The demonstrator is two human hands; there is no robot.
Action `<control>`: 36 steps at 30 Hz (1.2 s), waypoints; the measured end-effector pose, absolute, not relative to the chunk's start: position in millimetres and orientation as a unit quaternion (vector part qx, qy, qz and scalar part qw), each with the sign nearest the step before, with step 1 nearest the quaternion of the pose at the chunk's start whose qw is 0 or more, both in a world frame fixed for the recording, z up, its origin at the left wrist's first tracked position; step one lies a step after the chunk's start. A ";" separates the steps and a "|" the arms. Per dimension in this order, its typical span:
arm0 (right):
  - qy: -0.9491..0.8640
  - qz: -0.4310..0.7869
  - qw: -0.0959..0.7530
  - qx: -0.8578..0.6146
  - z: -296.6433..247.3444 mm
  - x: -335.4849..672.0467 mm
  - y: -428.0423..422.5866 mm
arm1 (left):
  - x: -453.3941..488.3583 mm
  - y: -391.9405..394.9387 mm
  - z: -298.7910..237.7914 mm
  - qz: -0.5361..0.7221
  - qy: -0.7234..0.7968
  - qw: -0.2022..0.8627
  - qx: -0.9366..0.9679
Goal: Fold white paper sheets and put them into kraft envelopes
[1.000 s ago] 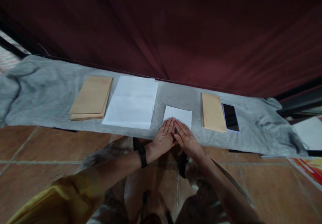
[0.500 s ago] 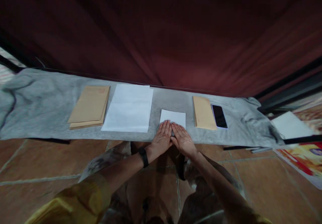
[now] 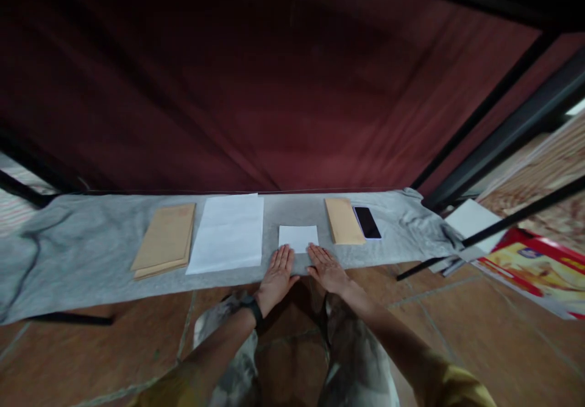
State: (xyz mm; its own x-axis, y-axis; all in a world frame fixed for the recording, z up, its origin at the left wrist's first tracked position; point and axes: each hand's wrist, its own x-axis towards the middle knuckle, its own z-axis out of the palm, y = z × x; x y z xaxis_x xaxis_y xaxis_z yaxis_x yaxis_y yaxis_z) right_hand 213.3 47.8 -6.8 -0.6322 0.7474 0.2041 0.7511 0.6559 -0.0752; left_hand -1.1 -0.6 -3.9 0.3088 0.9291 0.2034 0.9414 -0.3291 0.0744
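A small folded sheet of white paper (image 3: 298, 237) lies flat on the grey cloth near the bench's front edge. My left hand (image 3: 277, 275) rests palm down, fingers stretched out, its fingertips at the paper's lower left corner. At the lower right corner lies my right hand (image 3: 328, 268), also flat with fingers extended. Neither hand grips anything. To the left are larger white sheets (image 3: 227, 233), slightly offset on one another. Close on the right is a brown envelope stack (image 3: 345, 222).
More brown envelopes (image 3: 165, 236) lie farther left on the grey cloth (image 3: 91, 254). A phone (image 3: 367, 222) sits right of the right-hand envelopes. A dark red curtain (image 3: 256, 90) hangs behind. A red and yellow box (image 3: 539, 267) is at the far right by a black metal bar (image 3: 525, 212).
My hands, earlier side by side over the paper's lower middle, have slid apart to its two lower corners. More of the paper shows. The camera view has shifted.
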 end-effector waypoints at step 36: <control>-0.857 -0.061 0.181 -0.479 -31.4 210.7 37.0 | -6.7 -5.9 -34.8 -0.160 -0.602 0.061 -0.780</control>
